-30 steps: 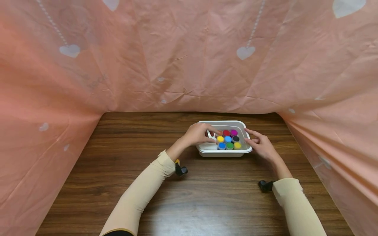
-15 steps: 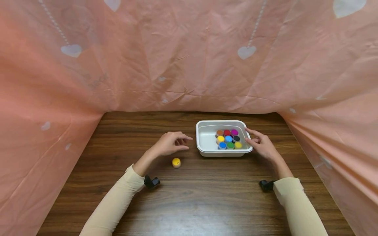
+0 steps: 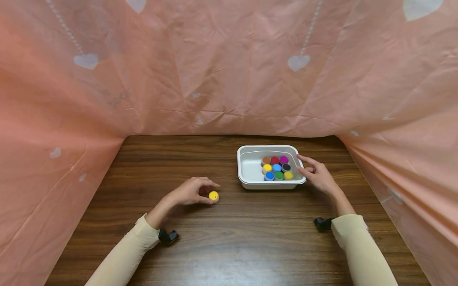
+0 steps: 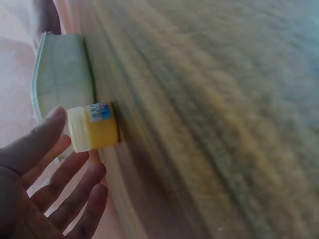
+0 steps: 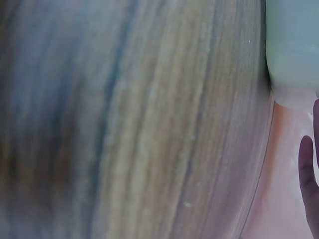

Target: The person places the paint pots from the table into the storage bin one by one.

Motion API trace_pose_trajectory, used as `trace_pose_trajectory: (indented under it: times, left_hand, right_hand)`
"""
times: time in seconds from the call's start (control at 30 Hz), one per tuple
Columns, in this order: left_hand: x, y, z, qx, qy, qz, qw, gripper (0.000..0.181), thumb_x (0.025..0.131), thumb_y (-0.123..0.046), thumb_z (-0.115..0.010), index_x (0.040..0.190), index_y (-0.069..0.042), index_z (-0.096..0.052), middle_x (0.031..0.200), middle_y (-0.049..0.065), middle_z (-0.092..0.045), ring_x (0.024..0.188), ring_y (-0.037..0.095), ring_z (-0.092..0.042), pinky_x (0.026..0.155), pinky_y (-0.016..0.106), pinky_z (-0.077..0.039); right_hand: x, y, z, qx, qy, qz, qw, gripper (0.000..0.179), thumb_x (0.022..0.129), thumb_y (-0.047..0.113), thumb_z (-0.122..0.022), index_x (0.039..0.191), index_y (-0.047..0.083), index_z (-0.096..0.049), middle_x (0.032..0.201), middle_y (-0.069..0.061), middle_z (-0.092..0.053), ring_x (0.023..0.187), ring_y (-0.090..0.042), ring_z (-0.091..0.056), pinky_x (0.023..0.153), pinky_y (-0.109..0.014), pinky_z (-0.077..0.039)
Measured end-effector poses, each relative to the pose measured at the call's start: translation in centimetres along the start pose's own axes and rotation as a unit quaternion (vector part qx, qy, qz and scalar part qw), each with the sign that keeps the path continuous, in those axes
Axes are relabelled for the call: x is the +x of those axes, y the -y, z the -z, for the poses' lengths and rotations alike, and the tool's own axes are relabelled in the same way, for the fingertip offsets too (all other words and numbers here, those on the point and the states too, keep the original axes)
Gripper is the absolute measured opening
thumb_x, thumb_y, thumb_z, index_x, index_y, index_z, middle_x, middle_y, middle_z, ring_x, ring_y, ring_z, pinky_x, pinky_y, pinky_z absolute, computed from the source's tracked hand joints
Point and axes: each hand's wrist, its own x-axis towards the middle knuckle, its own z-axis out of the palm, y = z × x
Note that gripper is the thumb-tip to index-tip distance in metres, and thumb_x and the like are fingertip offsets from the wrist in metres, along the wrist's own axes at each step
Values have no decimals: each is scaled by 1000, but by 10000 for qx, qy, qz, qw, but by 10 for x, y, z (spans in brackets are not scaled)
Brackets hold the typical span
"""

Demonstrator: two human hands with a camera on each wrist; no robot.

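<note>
A small yellow paint pot (image 3: 213, 197) with a label on its side (image 4: 99, 112) stands upright on the table. My left hand (image 3: 193, 191) is beside it, thumb and fingers spread around its left side. In the left wrist view the thumb of the left hand (image 4: 35, 174) reaches close to the pot's lid, with the fingers behind. Several more paint pots (image 3: 276, 168) with coloured lids are grouped in rows in a white plastic tray (image 3: 247, 183). The fingertips of my right hand (image 3: 317, 174) rest at the tray's right rim. In the right wrist view only some fingers (image 5: 306, 164) show.
Brown wood-grain table (image 3: 229, 238) lies under everything. A pink curtain with white hearts (image 3: 229, 79) encloses its back and sides. The tray's left part holds no pots. Black wrist devices (image 3: 168, 237) are worn on both arms.
My left hand came out of the tray, passed over the table and moved left and down to the yellow pot, which has stayed put. The right hand and tray have not moved.
</note>
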Motion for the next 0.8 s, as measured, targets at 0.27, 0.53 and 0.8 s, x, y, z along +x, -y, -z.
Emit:
trace_pose_trajectory:
  times: [0.27,0.53,0.8]
  left_hand:
    - [1,2,-8,178,97,-73,9998,37,90,-20,-83,125,-16,-74,109,-3,-70,92,13,-65,80,26,-54]
    - [3,-2,-9,211,27,-90,9997,27,91,-19,-82,117,-15,-75,102,-4,-69,88,11,-64,78,25,-53]
    - [5,-2,-11,239,-35,-130,9996,27,90,-20,-83,115,-16,-76,100,-5,-70,88,13,-67,77,24,-53]
  right_hand:
    - [-1,1,-2,80,-39,0,10000,60,106,23,-62,158,5,-40,85,-17,-75,66,-4,-62,58,-26,-56]
    - [-1,2,-1,179,-19,-16,9998,60,105,22,-62,159,6,-40,84,-16,-74,66,-4,-62,58,-27,-56]
    - [-1,1,-1,167,-32,-65,9998,60,105,21,-63,159,6,-39,80,-13,-73,65,-5,-61,58,-27,-56]
